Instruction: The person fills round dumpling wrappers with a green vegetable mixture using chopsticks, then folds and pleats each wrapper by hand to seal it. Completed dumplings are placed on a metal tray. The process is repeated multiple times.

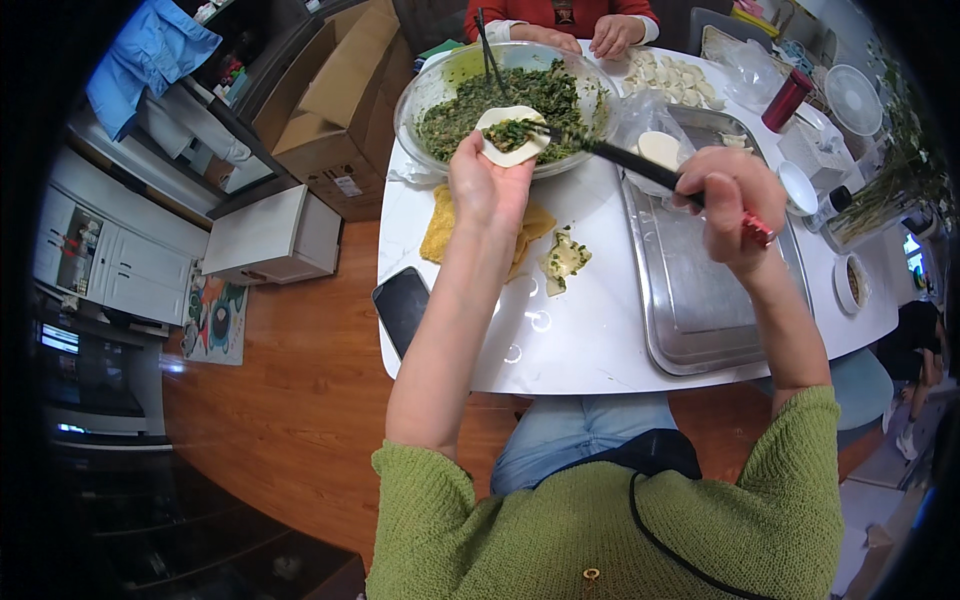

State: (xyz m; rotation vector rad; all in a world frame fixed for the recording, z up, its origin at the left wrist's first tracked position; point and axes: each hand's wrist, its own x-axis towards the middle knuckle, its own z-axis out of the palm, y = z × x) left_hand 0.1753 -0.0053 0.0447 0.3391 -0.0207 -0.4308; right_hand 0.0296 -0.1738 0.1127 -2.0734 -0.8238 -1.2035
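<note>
On the fingers of my left hand rests a round dumpling wrapper with chopped green filling at its middle. My right hand grips a pair of black chopsticks with red ends, their tips touching the filling. Behind the wrapper stands a large clear bowl of green filling, with another pair of dark chopsticks standing in it. A stack of wrappers lies in a plastic bag over the edge of a metal tray, beneath and left of my right hand.
A yellow cloth, a torn piece of dough with filling and a phone lie on the white table. Folded dumplings lie near another person's hands. A red bottle and bowls stand at right.
</note>
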